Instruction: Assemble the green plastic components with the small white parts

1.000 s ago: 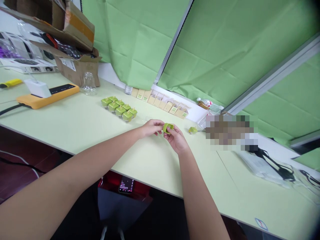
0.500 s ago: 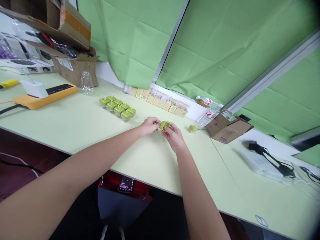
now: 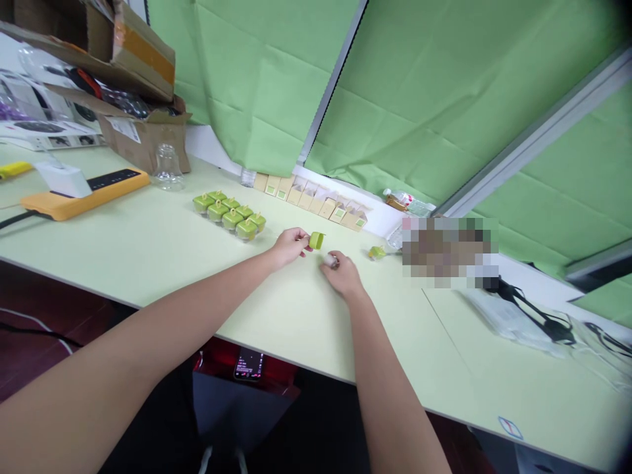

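Observation:
My left hand (image 3: 291, 247) pinches a small green cap (image 3: 316, 241), its hollow side turned to the right. Just right of it, my right hand (image 3: 344, 273) is closed round a small whitish piece (image 3: 330, 261); its exact kind is too small to make out. Both hands are above the table (image 3: 291, 316), a little apart from each other. To the left stands a block of several small clear containers with green lids (image 3: 232, 214). A single green-lidded piece (image 3: 376, 252) lies right of my right hand.
A row of small cardboard boxes (image 3: 316, 200) lines the back wall. At the left are a glass jar (image 3: 168, 168), an orange power strip (image 3: 106, 189) and an open carton (image 3: 141, 141). Plastic bottles (image 3: 409, 203) lie at the back right, near black straps (image 3: 536, 313).
My hands have drawn apart. The green cap, earlier between both hands, is now in my left hand alone, and a whitish piece shows in my right hand.

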{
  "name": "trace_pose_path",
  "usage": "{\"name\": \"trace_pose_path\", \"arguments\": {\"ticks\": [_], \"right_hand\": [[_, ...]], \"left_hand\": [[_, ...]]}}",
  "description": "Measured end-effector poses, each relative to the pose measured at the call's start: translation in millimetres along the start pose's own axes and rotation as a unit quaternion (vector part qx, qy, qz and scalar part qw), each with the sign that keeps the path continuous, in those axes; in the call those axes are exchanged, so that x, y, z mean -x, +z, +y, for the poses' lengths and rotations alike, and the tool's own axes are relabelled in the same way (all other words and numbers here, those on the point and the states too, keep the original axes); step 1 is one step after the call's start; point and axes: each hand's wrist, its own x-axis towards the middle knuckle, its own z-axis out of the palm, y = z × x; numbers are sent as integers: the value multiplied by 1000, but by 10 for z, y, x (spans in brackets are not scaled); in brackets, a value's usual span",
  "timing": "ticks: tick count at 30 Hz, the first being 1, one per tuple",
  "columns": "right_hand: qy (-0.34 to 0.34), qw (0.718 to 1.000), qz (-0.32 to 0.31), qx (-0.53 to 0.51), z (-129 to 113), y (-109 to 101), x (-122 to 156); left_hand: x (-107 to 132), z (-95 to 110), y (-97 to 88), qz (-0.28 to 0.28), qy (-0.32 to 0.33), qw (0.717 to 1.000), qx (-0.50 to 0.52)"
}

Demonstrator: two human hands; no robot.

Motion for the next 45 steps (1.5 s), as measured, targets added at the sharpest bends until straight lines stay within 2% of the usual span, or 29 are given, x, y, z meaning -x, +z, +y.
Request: {"name": "trace_pose_path", "arguments": {"ticks": [2,4,8,12,15,19,28,37,45], "right_hand": [[-16,998,-40,40,48,41,13],[-13,999,-42,33,48,79,16],[60,990,-19,-129,-33,104,-10],[135,928,-24,-346,-145,75,-15],[142,897,-58,-415,-205,51,8],[123,903,-105,-398,-223,51,30],[104,881,-76,-455,-239,54,41],[84,913,-62,-395,-239,70,33],[48,933,-50,-352,-231,143,46]], "left_hand": [[-22,-27,-11,9,2,1000,-12],[-46,-64,-26,16,11,999,-28],[-95,-154,-64,23,29,997,-72],[-111,-223,-80,9,45,993,-107],[-97,-240,-80,0,70,988,-136],[-77,-233,-83,-2,90,982,-168],[-58,-188,-79,-4,89,979,-185],[-118,-265,-73,-12,83,992,-98],[-81,-253,-83,6,120,978,-169]]}}
